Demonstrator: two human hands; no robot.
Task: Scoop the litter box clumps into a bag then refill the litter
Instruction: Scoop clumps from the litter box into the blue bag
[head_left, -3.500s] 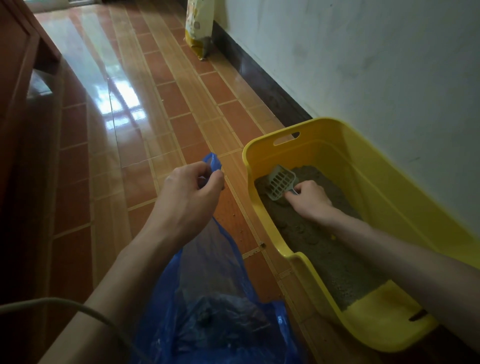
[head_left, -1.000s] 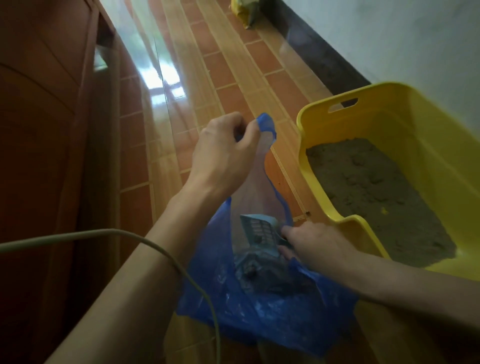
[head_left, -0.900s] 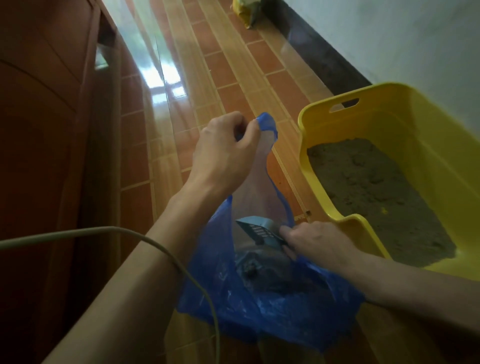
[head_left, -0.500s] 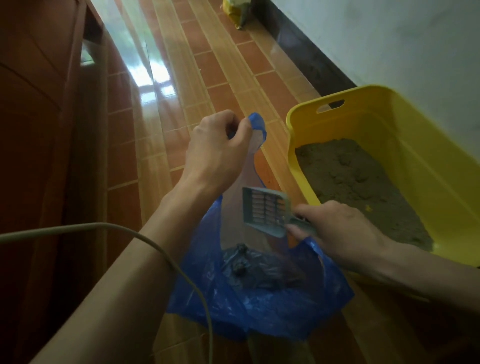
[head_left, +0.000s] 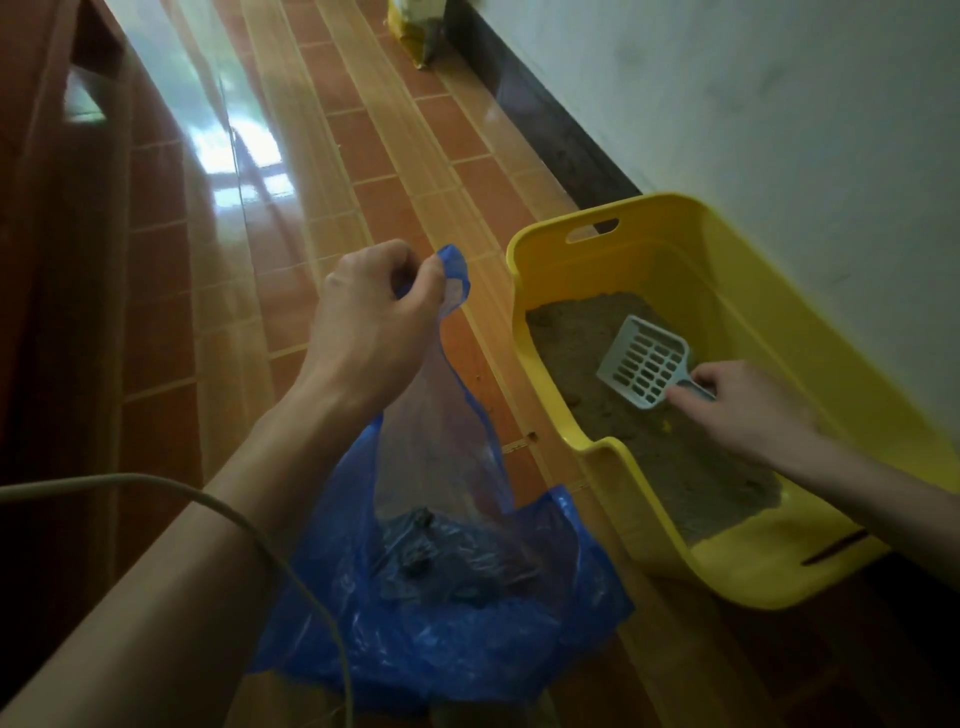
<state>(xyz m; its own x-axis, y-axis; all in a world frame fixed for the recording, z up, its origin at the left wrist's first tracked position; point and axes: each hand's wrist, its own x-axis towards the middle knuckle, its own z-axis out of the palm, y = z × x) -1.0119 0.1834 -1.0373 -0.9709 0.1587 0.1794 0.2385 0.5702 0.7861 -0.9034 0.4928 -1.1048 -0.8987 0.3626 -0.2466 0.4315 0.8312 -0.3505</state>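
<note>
The left hand (head_left: 371, 325) is closed in a pinch on the upper edge of the blue plastic bag (head_left: 441, 597), holding one side of the mouth raised while the bag's body rests on the tiled floor (head_left: 218, 291), just beside the box. The film is thin, limp and likely slippery — it has no stiffness of its own, so the mouth should gape only while the edge is held up and taut. Dark scooped clumps (head_left: 415, 556) lie in the bottom; their weight probably anchors the bag, yet a thin film may tear under a sharp load.

The yellow litter box (head_left: 587, 270) stands against the wall on the right, rigid-walled, with a cut-out handle at its far end. Its grey-brown litter (head_left: 582, 364) is loose and granular; it should fall through the slots, whereas clumps are likely crumbly and best lifted from beneath.

The right hand (head_left: 748, 410) is closed around the short handle of the pale slotted scoop (head_left: 644, 364), whose blade is poised above the litter, angled downward. The scoop looks light and stiff — the handle grip seen here suits it.

A yellow sack (head_left: 415, 26), possibly refill litter, leans on the wall at the far end, untouched.
</note>
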